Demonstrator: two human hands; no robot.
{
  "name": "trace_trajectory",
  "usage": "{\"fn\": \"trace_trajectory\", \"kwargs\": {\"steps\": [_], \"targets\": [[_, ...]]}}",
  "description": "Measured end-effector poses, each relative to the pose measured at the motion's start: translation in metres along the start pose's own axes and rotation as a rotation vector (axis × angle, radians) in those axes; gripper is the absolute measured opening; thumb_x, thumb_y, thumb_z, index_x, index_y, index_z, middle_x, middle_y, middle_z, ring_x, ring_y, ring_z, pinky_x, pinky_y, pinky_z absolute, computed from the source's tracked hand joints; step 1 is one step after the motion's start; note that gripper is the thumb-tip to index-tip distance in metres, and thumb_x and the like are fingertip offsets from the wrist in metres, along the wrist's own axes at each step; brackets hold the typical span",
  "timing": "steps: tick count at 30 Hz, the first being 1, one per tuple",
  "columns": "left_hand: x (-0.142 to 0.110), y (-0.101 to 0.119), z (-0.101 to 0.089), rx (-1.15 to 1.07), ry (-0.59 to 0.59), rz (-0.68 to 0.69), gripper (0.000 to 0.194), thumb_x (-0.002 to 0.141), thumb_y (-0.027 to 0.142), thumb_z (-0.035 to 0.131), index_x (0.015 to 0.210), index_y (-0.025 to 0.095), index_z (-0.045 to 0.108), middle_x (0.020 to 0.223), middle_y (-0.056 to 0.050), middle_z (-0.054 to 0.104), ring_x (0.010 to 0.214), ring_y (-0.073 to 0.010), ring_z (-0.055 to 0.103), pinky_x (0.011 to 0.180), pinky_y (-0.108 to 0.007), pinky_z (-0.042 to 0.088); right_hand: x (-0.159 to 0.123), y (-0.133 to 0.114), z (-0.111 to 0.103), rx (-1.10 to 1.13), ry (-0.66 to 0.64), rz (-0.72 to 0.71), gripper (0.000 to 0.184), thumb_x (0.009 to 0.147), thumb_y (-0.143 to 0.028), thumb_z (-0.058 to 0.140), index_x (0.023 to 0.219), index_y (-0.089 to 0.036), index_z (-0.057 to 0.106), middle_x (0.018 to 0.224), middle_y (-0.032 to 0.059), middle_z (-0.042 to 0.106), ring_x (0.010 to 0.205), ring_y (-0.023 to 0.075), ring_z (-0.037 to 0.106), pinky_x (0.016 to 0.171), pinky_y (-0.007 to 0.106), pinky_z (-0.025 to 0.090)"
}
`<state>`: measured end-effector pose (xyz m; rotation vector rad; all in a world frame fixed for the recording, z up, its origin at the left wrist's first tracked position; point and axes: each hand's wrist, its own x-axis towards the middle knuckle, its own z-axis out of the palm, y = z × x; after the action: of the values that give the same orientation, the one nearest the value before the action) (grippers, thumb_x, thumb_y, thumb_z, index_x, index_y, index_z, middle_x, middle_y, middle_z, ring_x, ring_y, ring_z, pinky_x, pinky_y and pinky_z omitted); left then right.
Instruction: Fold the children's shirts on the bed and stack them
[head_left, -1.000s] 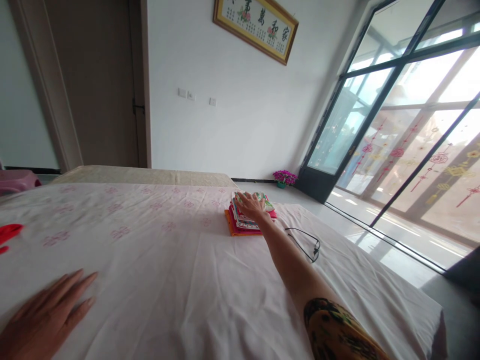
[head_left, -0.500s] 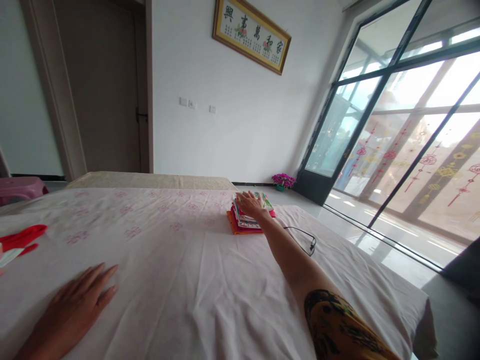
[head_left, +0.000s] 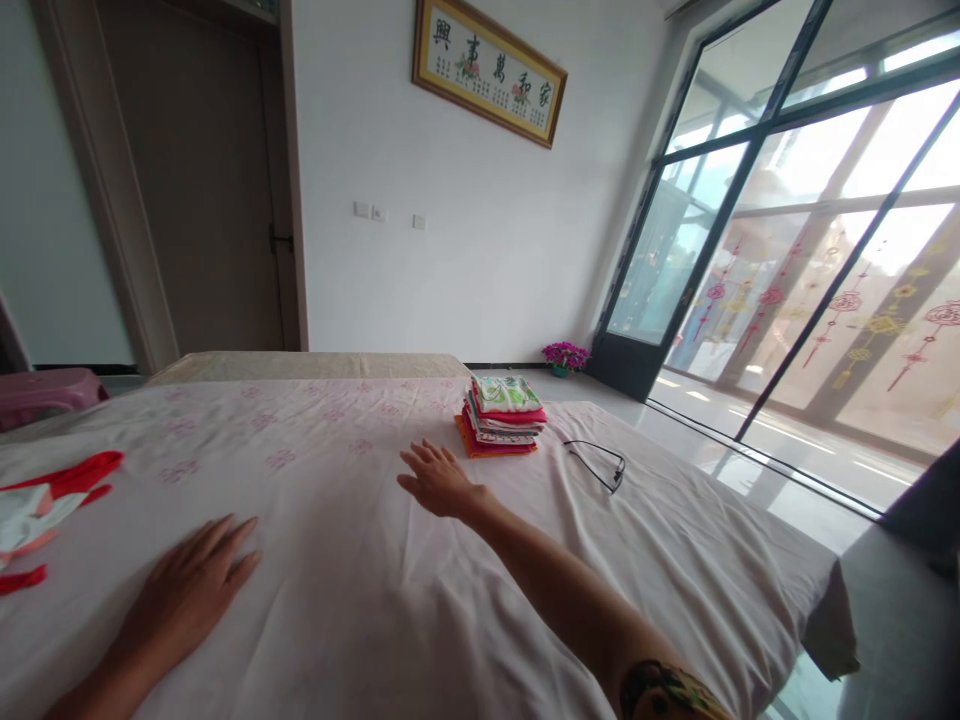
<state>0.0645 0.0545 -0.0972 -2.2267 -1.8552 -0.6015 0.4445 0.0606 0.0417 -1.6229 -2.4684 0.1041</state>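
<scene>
A neat stack of folded cloths (head_left: 504, 420) sits on the pale, flower-printed sheet (head_left: 360, 600); the top piece is green and white, with red, white and orange layers below. My right hand (head_left: 436, 480) is just left of and nearer than the stack, apart from it, fingers spread and holding nothing. Flat on the sheet at the lower left rests my left hand (head_left: 196, 580), empty, with its fingers stretched out. Beyond it at the left edge lies a crumpled red and white cloth (head_left: 52, 505), partly cut off by the frame.
Black-framed glasses (head_left: 600, 465) lie right of the stack. A beige-covered surface (head_left: 322, 367) adjoins the far edge. A pink plastic stool (head_left: 52, 393) stands at the left. Purple flowers (head_left: 566, 355) stand on the floor near the glass doors (head_left: 675, 250).
My right hand has left the top of the stack and moved left and nearer. The view has turned left, bringing more of the red and white cloth into sight. My left hand stays flat.
</scene>
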Motion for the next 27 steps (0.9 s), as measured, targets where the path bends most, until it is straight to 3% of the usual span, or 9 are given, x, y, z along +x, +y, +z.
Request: {"fn": "trace_trajectory", "kwargs": {"steps": [4, 7, 10, 14, 18, 23, 27], "targets": [[-0.003, 0.01, -0.017, 0.004, -0.022, 0.02, 0.054, 0.093, 0.042, 0.035, 0.134, 0.017, 0.059, 0.143, -0.014, 0.056, 0.135, -0.0253, 0.048, 0.115, -0.042, 0.033, -0.013, -0.026, 0.04, 0.072, -0.083, 0.021, 0.063, 0.102, -0.056, 0.026, 0.155, -0.022, 0.03, 0.162, 0.0121, 0.028, 0.15, 0.0285, 0.02, 0.119, 0.053, 0.02], [-0.004, 0.022, -0.038, -0.081, -0.035, -0.034, 0.045, 0.092, 0.035, 0.044, 0.13, 0.019, 0.062, 0.142, -0.012, 0.058, 0.134, -0.024, 0.049, 0.115, -0.041, 0.033, -0.013, -0.031, 0.059, 0.015, -0.064, 0.061, 0.059, 0.102, -0.05, 0.03, 0.154, -0.023, 0.034, 0.163, 0.0105, 0.024, 0.151, 0.0262, 0.018, 0.121, 0.051, 0.013], [-0.001, 0.028, -0.05, -0.23, -0.026, -0.089, 0.038, 0.09, 0.028, 0.051, 0.123, 0.019, 0.067, 0.136, -0.011, 0.063, 0.131, -0.0218, 0.053, 0.114, -0.037, 0.036, -0.01, -0.03, 0.067, -0.021, -0.021, 0.068, 0.057, 0.101, -0.048, 0.031, 0.152, -0.023, 0.039, 0.162, 0.0085, 0.029, 0.15, 0.025, 0.022, 0.122, 0.047, 0.013], [0.004, 0.019, -0.054, -0.226, 0.026, -0.199, 0.036, 0.09, 0.02, 0.046, 0.12, 0.017, 0.068, 0.128, -0.009, 0.068, 0.123, -0.0172, 0.059, 0.109, -0.03, 0.042, -0.009, -0.029, 0.067, -0.031, 0.015, 0.056, 0.055, 0.1, -0.046, 0.034, 0.15, -0.024, 0.043, 0.159, 0.008, 0.035, 0.149, 0.024, 0.026, 0.121, 0.046, 0.016], [0.011, -0.011, -0.068, -0.162, 0.107, -0.305, 0.037, 0.089, 0.017, 0.046, 0.12, 0.017, 0.067, 0.129, -0.011, 0.066, 0.124, -0.0199, 0.058, 0.108, -0.032, 0.042, -0.009, -0.028, 0.067, -0.027, 0.034, 0.054, 0.054, 0.1, -0.045, 0.034, 0.149, -0.025, 0.044, 0.158, 0.0069, 0.038, 0.148, 0.0235, 0.028, 0.12, 0.046, 0.018], [0.016, -0.076, -0.104, 0.041, 0.208, -0.515, 0.04, 0.09, 0.022, 0.047, 0.127, 0.016, 0.061, 0.145, -0.021, 0.049, 0.131, -0.0378, 0.047, 0.107, -0.058, 0.035, -0.009, -0.026, 0.068, -0.028, 0.057, 0.048, 0.054, 0.099, -0.044, 0.034, 0.148, -0.025, 0.047, 0.157, 0.0063, 0.04, 0.146, 0.024, 0.031, 0.12, 0.045, 0.019], [0.015, -0.126, -0.124, 0.087, 0.166, -0.622, 0.034, 0.088, 0.027, 0.053, 0.112, 0.006, 0.064, 0.131, -0.032, 0.054, 0.123, -0.0472, 0.05, 0.093, -0.067, 0.04, -0.007, -0.025, 0.07, -0.014, 0.076, 0.042, 0.052, 0.099, -0.044, 0.035, 0.147, -0.027, 0.048, 0.155, 0.0058, 0.042, 0.146, 0.0234, 0.032, 0.12, 0.044, 0.02]]}}
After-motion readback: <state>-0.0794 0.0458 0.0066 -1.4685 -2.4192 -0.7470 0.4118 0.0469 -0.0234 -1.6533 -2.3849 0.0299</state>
